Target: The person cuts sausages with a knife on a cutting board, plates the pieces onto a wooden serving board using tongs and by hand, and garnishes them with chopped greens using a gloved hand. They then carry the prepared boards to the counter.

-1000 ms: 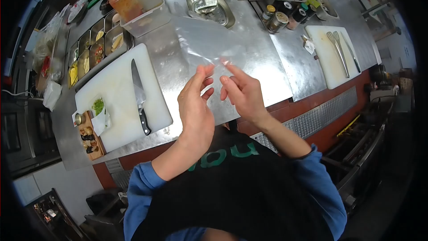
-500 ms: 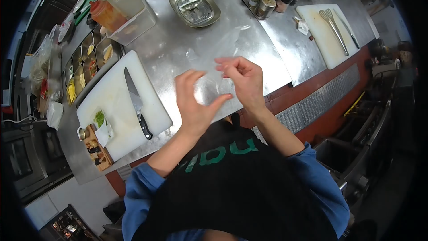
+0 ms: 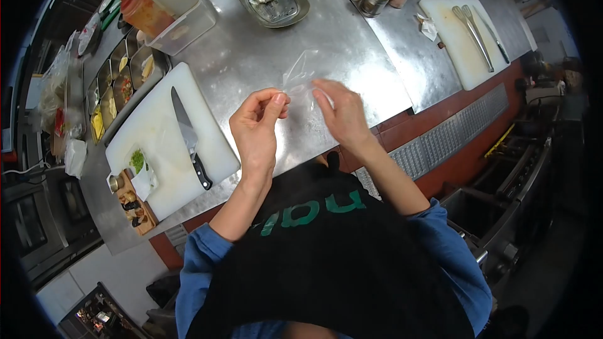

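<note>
Plastic film (image 3: 300, 75) slants forward-right from the pinching grip of left hand (image 3: 256, 130); right hand (image 3: 344, 115) is just beside, its grip I cannot tell.

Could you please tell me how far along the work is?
The greens look chopped, with the knife laid on the cutting board. In hand is clear plastic, apparently pinched by the left hand, the right hand close by. Placing it probably remains, as it sits between the hands.

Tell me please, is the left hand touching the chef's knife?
Apart. The head view shows cutting board and steel counter between the left hand and the chef's knife.
</note>
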Motion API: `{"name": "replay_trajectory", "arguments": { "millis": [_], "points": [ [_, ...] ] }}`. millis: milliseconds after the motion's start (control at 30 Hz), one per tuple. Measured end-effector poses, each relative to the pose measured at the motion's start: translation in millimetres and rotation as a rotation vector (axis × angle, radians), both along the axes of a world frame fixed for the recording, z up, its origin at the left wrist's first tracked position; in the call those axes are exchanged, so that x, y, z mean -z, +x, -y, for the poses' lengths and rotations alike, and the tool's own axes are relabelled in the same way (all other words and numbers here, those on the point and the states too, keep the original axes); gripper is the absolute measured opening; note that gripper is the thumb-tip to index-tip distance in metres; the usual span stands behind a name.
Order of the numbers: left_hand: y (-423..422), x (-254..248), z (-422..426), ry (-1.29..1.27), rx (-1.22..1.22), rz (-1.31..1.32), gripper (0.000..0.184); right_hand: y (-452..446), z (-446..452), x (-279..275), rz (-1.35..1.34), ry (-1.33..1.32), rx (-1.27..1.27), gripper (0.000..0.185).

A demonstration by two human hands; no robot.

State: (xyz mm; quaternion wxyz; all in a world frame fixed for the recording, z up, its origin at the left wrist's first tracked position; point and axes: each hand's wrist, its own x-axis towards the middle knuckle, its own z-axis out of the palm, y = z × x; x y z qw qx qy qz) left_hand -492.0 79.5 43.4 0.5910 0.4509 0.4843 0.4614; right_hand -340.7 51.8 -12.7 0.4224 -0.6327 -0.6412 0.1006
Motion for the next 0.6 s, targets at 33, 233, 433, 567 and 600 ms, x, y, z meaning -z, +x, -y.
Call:
{"name": "replay_trajectory", "arguments": {
  "millis": [33,233,433,567,600],
  "points": [
    [-4,0,-1,0.002,-0.013,-0.034,0.01,3,1,-7,-0.003,-0.003,-0.006,0.024],
    [7,-11,9,0.127,0.021,-0.142,0.007,-8,6,-73,-0.014,0.071,-0.383,0.022],
    [10,-29,19,0.641,0.22,-0.454,0.003,-5,-23,-25,-0.001,0.082,-0.419,0.016],
    [9,-20,12,0.691,0.323,-0.594,0.005,-6,-14,-28,0.154,-0.461,-0.726,0.016],
    [9,-18,10,0.724,0.329,-0.614,0.005,-11,-5,-21,0.11,-0.531,-0.766,0.016]
  ]
}}
